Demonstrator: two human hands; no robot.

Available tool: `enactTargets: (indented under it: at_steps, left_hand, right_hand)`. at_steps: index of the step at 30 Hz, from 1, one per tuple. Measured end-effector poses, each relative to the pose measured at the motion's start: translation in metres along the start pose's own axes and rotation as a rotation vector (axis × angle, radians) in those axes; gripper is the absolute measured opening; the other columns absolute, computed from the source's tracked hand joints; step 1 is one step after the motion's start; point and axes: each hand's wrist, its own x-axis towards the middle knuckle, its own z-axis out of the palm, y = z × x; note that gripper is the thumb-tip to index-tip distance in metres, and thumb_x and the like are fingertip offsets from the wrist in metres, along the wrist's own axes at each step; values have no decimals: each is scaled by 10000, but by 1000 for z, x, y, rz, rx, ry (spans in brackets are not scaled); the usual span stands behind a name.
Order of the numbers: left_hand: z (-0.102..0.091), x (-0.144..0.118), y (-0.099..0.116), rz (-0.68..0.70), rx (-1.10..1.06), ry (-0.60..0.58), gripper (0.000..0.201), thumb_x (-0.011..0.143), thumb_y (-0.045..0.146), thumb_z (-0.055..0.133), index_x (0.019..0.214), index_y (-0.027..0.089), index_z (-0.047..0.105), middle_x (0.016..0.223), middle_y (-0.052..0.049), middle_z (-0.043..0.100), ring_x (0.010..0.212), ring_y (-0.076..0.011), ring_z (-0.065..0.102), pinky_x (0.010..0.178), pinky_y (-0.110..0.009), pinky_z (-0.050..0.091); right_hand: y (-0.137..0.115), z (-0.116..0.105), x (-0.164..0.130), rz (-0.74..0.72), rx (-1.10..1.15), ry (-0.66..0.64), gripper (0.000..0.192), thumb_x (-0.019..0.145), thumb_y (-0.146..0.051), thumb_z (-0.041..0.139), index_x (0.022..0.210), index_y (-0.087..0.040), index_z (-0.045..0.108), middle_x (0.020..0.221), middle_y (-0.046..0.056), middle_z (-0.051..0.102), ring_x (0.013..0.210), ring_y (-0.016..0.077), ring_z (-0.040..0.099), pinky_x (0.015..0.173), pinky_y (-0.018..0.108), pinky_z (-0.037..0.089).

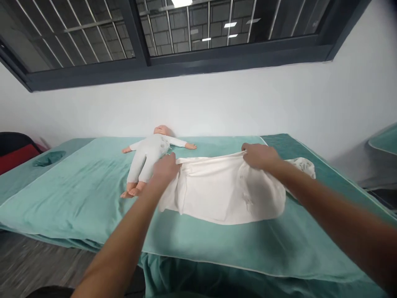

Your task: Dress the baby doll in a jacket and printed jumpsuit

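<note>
A cream-white piece of cloth (211, 190), perhaps a baby garment or wrap, is stretched between my two hands above the bed. My left hand (166, 167) is closed on its upper left corner, and my right hand (259, 156) grips the upper edge on the right. The lower part of the cloth hangs in soft folds; ties or small fastenings show faintly on it. Beyond my left hand a baby doll (149, 153) in a white suit lies on its back, arms spread, head toward the wall.
A green velvety cover (77, 194) spreads over the bed, with a face hole (49, 158) at the left end. Patterned folded cloth (302, 166) lies behind my right forearm. A white wall (217, 107) and barred window stand behind. A red and black object (18, 155) is at far left.
</note>
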Motion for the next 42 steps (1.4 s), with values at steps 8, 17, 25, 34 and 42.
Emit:
enactTargets:
  at_steps: [8, 17, 25, 34, 42]
  left_hand:
    - [103, -14, 49, 281, -159, 135, 253, 922, 172, 415, 1110, 131, 580, 1175, -134, 617, 1153, -261, 536, 961, -368, 450]
    - [116, 24, 67, 130, -263, 149, 500, 931, 225, 387, 1391, 28, 395, 1440, -210, 466, 1337, -308, 421, 1109, -434, 352]
    - [115, 48, 94, 17, -348, 196, 596, 934, 263, 349, 1466, -2, 308, 1486, -213, 424, 1378, -344, 366, 1145, -457, 302]
    - [134, 95, 106, 8, -217, 193, 626, 964, 351, 299, 1484, 2, 298, 1507, -229, 391, 1394, -346, 352, 1148, -450, 301]
    - [141, 120, 101, 82, -228, 143, 647, 984, 381, 232, 1475, -38, 286, 1505, -265, 376, 1418, -327, 335, 1164, -428, 284]
  right_hand:
    - [-78, 122, -13, -158, 265, 181, 426, 922, -196, 381, 1326, -117, 493, 1379, 138, 523, 1267, 241, 459, 1045, 343, 363]
    - [-85, 140, 10, 146, 188, 168, 628, 965, -403, 350, 1494, -67, 310, 1577, 199, 250, 1433, 390, 228, 1120, 529, 265]
    - [-69, 138, 30, 10, 164, 287, 654, 984, -447, 298, 1536, -106, 224, 1613, 178, 132, 1438, 400, 200, 1112, 523, 303]
    - [-52, 134, 88, 28, 131, 232, 643, 989, -461, 262, 1553, -157, 204, 1626, 106, 144, 1449, 356, 203, 1122, 506, 308]
    - [-43, 149, 99, 50, 247, 202, 659, 993, -447, 238, 1517, -48, 279, 1582, 156, 264, 1436, 314, 257, 1186, 421, 210]
